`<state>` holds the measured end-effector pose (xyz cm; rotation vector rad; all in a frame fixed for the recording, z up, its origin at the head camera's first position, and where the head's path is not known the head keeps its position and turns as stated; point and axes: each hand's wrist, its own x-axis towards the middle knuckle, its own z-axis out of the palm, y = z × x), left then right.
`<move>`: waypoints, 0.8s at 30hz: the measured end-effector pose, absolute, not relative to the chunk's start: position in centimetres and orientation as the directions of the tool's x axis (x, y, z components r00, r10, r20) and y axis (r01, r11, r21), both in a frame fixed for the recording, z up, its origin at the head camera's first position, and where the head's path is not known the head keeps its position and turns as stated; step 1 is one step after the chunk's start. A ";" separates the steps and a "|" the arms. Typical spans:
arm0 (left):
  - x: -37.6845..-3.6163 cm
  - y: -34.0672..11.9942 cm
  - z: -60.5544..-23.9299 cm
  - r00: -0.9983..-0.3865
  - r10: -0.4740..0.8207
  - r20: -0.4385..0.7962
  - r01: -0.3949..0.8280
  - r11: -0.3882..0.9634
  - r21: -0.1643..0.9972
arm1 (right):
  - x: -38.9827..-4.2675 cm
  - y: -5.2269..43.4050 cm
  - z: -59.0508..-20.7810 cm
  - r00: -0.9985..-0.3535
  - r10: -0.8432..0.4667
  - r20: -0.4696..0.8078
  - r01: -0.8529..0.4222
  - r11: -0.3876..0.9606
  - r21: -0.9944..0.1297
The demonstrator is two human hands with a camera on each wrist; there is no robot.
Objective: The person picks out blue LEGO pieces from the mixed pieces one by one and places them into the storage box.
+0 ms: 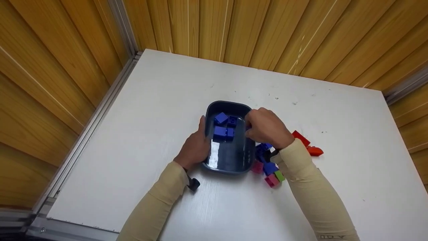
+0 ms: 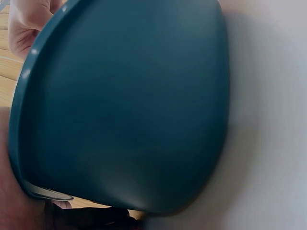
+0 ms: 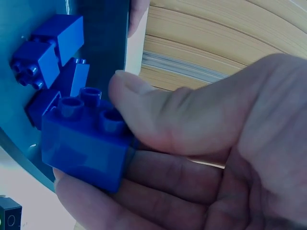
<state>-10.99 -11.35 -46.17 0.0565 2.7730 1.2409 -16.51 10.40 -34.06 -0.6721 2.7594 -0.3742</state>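
Note:
A dark blue tray (image 1: 230, 171) stands on the white table. At its left side my left hand (image 1: 195, 147) holds the wall, one finger straight along the outside and part of the hand over the rim. The left wrist view is mostly filled by the tray's outer wall (image 2: 129, 96). Over the tray's right rim, my right hand (image 1: 267, 127) pinches a blue toy brick (image 3: 84, 148) between thumb and fingers, its studs facing up in the right wrist view. Several blue bricks (image 1: 220, 131) lie inside the tray, towards its far left.
Right of the tray lies a loose pile with blue bricks (image 1: 270, 168), pink bricks (image 1: 272, 180) and a green brick (image 1: 279, 175), partly under my right wrist. Red pieces (image 1: 314, 151) lie farther right. Wood-patterned walls (image 1: 214, 30) border the table behind and at the sides.

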 end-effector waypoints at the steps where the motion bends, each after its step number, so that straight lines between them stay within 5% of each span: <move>1: -11.0 -11.3 -46.2 -0.994 0.075 -0.078 -0.008 0.667 0.745 | -16.6 10.4 -34.1 -0.854 -0.480 -0.202 -0.410 0.858 -0.309; 24: -11.1 -11.3 -46.4 -0.993 0.072 -0.088 -0.016 0.676 0.737 | -17.5 9.8 -35.7 -0.861 -0.474 -0.185 -0.428 0.871 -0.242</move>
